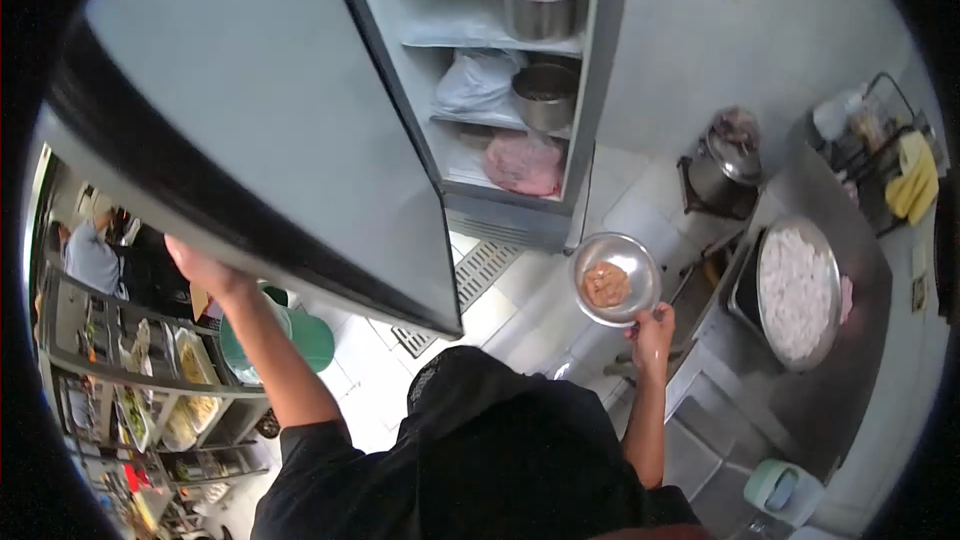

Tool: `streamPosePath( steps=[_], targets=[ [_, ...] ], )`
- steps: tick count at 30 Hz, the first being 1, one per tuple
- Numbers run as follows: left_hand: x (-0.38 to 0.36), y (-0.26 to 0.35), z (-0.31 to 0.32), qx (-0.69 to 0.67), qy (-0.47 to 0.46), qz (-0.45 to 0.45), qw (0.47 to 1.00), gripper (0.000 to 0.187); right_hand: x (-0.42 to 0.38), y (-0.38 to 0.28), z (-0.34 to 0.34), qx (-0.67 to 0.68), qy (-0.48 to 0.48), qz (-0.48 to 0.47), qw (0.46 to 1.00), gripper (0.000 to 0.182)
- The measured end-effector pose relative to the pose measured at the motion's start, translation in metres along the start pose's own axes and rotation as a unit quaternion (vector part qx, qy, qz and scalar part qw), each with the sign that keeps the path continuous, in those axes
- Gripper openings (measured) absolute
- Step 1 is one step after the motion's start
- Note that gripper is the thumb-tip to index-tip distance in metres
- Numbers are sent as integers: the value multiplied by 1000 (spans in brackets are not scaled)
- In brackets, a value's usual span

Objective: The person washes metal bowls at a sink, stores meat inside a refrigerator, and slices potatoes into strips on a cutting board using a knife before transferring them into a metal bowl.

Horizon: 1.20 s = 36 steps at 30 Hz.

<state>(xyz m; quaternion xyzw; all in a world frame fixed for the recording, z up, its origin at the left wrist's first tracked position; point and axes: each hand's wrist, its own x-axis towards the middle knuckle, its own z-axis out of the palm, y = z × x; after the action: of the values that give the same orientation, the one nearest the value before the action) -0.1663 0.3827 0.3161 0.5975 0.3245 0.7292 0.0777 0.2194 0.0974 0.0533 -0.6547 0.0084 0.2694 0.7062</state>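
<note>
In my right hand (652,330) is the rim of a shiny metal bowl (646,252), gripped at its near side. Minced or chopped raw meat (606,284), pinkish orange, lies in the bowl. My left hand (200,268) is at the outer edge of the refrigerator door (270,110), which stands wide open; some of its fingers are hidden by the door. Inside the refrigerator (520,215), metal pots (537,18) stand on the upper shelves. A white plastic bag (475,82) and a bag of pink meat (524,162) are also there.
On the steel counter (850,380) at the right sits a large basin of whitish pieces (797,292). A lidded pot (727,160) stands low by the wall. Behind the door are a green bin (310,342), food trays (192,360) and another person (92,258). A floor drain (485,270) crosses the tiles.
</note>
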Motion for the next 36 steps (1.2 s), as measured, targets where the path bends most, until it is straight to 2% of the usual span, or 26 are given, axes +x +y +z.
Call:
streamPosePath(
  steps=[1, 2, 4, 5, 9, 15, 20, 29, 33, 36],
  targets=[
    [7, -17, -21, -105, 38, -89, 990, 30, 7, 1, 8, -6, -25, 8, 1000, 30],
    [16, -30, -38, -145, 3, -112, 983, 30, 11, 0, 17, -12, -48, 17, 999, 31],
    [43, -65, -77, -188, -2, -165, 968, 32, 11, -14, 46, -13, -99, 18, 995, 32],
    [55, -79, -86, -227, 71, -223, 945, 34, 9, -21, 61, -11, -123, 20, 992, 33],
    [74, -99, -103, -275, 62, -254, 925, 40, 9, -34, 116, -31, -165, 20, 986, 34],
    [116, -200, -157, -165, 56, -324, 930, 41, 9, -4, 190, -31, -184, 48, 981, 37],
    [137, -261, -178, -73, 33, -376, 923, 42, -9, 16, 235, -6, -146, 70, 987, 34],
    [151, -323, -182, 0, -2, -417, 909, 43, 31, 10, 299, 76, -44, 10, 996, 32],
    [149, -334, -184, 16, -5, -427, 904, 44, 71, -10, 325, 111, -35, -30, 993, 32],
    [150, -338, -188, 28, -5, -429, 903, 44, 109, -23, 335, 79, -54, -79, 992, 26]
  ],
)
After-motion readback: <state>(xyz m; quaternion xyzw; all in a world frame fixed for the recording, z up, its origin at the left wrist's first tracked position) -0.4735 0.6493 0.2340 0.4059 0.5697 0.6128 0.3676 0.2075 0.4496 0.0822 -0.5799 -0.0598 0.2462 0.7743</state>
